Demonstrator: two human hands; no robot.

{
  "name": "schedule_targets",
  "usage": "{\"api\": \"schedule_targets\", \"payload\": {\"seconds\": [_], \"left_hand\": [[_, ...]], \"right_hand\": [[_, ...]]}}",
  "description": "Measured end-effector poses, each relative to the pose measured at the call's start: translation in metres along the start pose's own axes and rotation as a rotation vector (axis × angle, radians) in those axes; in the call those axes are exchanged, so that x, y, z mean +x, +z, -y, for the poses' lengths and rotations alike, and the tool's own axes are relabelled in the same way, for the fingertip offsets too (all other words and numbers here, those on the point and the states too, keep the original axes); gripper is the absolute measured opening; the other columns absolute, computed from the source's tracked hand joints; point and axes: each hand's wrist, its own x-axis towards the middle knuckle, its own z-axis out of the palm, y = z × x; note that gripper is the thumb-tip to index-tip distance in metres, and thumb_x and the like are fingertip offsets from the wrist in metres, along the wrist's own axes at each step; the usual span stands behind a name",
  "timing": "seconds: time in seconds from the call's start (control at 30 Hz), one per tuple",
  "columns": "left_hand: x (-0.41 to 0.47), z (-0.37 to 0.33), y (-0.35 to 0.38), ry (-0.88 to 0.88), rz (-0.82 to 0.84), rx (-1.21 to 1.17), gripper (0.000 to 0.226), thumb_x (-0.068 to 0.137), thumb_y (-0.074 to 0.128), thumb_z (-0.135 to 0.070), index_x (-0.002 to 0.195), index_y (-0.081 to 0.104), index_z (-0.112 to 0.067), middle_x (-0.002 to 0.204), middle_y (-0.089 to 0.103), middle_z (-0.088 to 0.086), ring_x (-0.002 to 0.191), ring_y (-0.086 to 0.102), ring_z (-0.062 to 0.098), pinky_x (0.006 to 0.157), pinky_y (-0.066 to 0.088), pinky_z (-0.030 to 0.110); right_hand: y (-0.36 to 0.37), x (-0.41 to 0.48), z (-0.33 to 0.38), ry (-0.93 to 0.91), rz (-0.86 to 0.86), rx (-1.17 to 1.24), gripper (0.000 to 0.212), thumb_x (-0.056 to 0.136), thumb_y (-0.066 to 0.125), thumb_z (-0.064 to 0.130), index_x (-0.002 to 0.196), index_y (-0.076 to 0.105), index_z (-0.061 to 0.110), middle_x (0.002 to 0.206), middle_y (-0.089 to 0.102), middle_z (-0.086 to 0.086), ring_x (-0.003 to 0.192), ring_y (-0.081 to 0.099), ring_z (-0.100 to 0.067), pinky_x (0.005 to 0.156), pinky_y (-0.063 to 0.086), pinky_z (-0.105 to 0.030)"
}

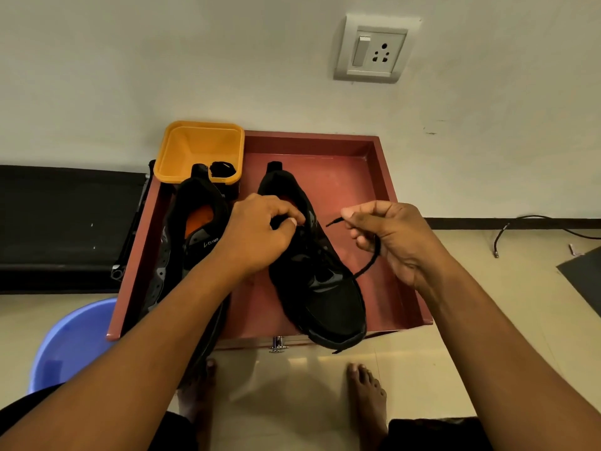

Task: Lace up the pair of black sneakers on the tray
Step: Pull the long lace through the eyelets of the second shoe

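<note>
Two black sneakers lie in one red tray (pixel 383 177): the left sneaker (pixel 182 242) along its left edge, the right sneaker (pixel 331 304) mid-tray. The left hand (pixel 257 236) pinches the right sneaker's upper; the right hand (pixel 390 236) has its grip clamped on one lace (pixel 367 268). One yellow tub (pixel 182 151) at the far-left corner holds a second lace (pixel 222 168).
</note>
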Motion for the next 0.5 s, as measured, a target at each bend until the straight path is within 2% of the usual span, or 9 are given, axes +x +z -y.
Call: {"api": "schedule_targets", "payload": {"seconds": [0.07,0.13,0.2,0.3,0.4,0.5], "left_hand": [[0.001,0.0,0.004,-0.022,-0.021,0.024,0.015,0.095,0.066,-0.026,0.095,0.081,-0.028,0.096,0.075,-0.014,0.097,0.068,0.004,0.094,0.055,0.041],[0.0,-0.003,0.007,-0.024,-0.038,0.033,0.018,0.091,0.065,-0.041,0.091,0.08,-0.031,0.09,0.075,-0.02,0.093,0.069,0.001,0.095,0.054,0.046],[0.0,-0.005,0.01,-0.053,-0.04,0.029,0.024,0.084,0.061,-0.049,0.088,0.08,-0.034,0.087,0.073,-0.024,0.093,0.068,0.001,0.098,0.051,0.05],[0.0,-0.004,0.01,-0.092,-0.046,-0.009,0.024,0.079,0.059,-0.044,0.088,0.08,-0.034,0.086,0.072,-0.026,0.094,0.068,0.002,0.101,0.05,0.049],[0.0,-0.003,0.011,-0.105,-0.034,-0.017,0.023,0.077,0.061,-0.045,0.086,0.079,-0.035,0.085,0.073,-0.025,0.093,0.068,0.0,0.1,0.051,0.047],[0.002,-0.002,0.011,-0.127,0.001,-0.011,0.019,0.073,0.063,-0.05,0.082,0.076,-0.039,0.086,0.072,-0.024,0.096,0.067,0.005,0.101,0.049,0.051]], "right_hand": [[0.003,-0.001,-0.002,0.006,0.029,-0.031,0.028,0.084,0.079,0.007,0.106,0.073,-0.009,0.085,0.077,-0.018,0.072,0.074,-0.019,0.069,0.065,-0.027],[0.006,-0.001,-0.004,0.005,0.046,-0.051,0.022,0.089,0.075,0.0,0.108,0.072,-0.009,0.09,0.078,-0.022,0.077,0.077,-0.023,0.075,0.066,-0.033],[0.007,-0.001,-0.006,-0.018,0.077,-0.06,0.022,0.086,0.077,-0.001,0.107,0.075,-0.006,0.092,0.078,-0.02,0.08,0.077,-0.023,0.075,0.066,-0.033],[0.011,0.0,-0.011,-0.054,0.087,-0.109,0.018,0.086,0.078,0.001,0.104,0.078,-0.003,0.091,0.076,-0.019,0.08,0.075,-0.021,0.072,0.064,-0.03],[0.015,0.002,-0.014,-0.037,0.044,-0.132,0.012,0.094,0.071,-0.001,0.104,0.075,-0.007,0.091,0.077,-0.022,0.076,0.074,-0.023,0.068,0.063,-0.028],[0.019,0.002,-0.016,-0.044,0.037,-0.08,0.013,0.093,0.069,-0.006,0.104,0.073,-0.011,0.091,0.077,-0.025,0.076,0.075,-0.026,0.068,0.064,-0.029]]}}
